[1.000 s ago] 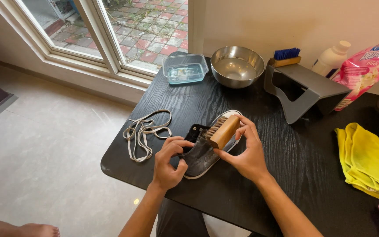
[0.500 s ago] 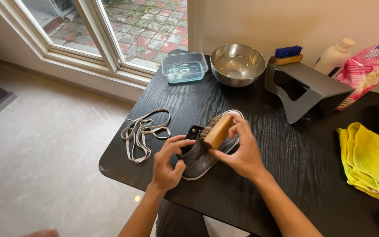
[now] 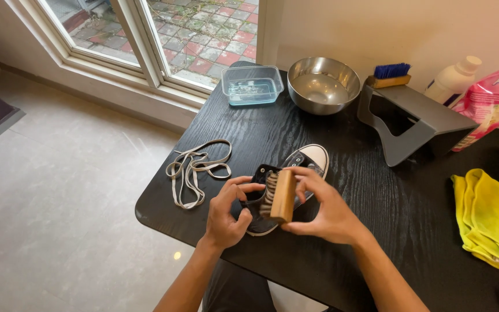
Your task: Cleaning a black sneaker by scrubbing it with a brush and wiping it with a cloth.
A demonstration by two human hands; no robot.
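A black canvas sneaker (image 3: 309, 160) with a white toe cap lies on the black table (image 3: 342, 185), its laces removed. My left hand (image 3: 230, 212) grips the sneaker at its heel end. My right hand (image 3: 326, 211) holds a wooden brush (image 3: 282, 196) with pale bristles against the side of the shoe near the heel.
White shoelaces (image 3: 194, 171) lie left of the shoe. Behind are a clear plastic tub with water (image 3: 252, 85), a steel bowl (image 3: 323, 85), a grey stand (image 3: 417, 124) carrying a blue-bristled brush (image 3: 391, 75), a white bottle (image 3: 453, 81) and a pink pouch (image 3: 495, 104). A yellow cloth (image 3: 489, 222) lies right.
My right hand has drawn the wooden brush back from the toe area toward the heel, uncovering the white toe cap. My left hand stays on the heel end.
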